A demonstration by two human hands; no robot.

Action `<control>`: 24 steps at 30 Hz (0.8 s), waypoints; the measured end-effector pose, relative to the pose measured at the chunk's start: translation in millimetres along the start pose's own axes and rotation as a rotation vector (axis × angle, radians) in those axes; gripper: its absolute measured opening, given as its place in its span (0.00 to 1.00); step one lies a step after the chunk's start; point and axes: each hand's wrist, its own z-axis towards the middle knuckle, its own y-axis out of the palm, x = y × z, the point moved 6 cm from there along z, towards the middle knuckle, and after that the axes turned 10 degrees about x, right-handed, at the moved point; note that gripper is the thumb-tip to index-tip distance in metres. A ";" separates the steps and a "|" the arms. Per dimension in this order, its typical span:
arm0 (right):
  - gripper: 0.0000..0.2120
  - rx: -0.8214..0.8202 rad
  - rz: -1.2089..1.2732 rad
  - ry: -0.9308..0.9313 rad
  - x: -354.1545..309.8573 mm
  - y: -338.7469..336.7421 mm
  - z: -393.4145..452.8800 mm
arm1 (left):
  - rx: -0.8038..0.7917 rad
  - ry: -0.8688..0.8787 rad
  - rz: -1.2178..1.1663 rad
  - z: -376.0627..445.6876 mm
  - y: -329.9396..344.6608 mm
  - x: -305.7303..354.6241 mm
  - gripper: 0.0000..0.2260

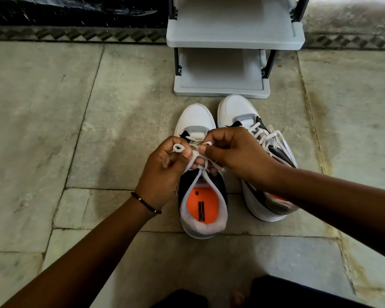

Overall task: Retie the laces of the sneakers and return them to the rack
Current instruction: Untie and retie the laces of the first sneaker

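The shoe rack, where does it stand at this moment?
In the head view the grey shoe rack stands at top centre on the stone floor, just beyond the toes of the two sneakers.

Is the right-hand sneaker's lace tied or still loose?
Cannot tell for sure. Right sneaker: white lace lies slack across its side, but the right hand hides where any knot would be.

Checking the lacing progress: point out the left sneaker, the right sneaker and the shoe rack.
left sneaker (196, 116): head view, white toe cap.
right sneaker (233, 106): head view, white toe cap.
shoe rack (233, 42): head view, upper shelf's front edge.
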 end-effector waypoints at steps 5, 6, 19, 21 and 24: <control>0.08 0.023 0.056 0.105 1.5 -1.1 -1.1 | -0.027 0.032 0.049 -1.1 2.8 2.8 0.04; 0.07 0.029 0.044 0.106 0.8 -0.9 -1.2 | -0.027 0.036 0.056 -0.9 3.0 3.8 0.03; 0.06 -0.065 -0.056 0.015 -6.8 -0.8 1.1 | -0.082 -0.095 0.034 3.0 1.8 -0.2 0.10; 0.06 -0.054 -0.078 -0.029 -5.2 -0.1 1.8 | -0.116 -0.170 -0.003 5.0 2.8 -2.9 0.09; 0.07 -0.047 -0.217 -0.189 -11.6 -1.8 0.8 | -0.141 -0.301 -0.086 8.0 3.7 -14.0 0.08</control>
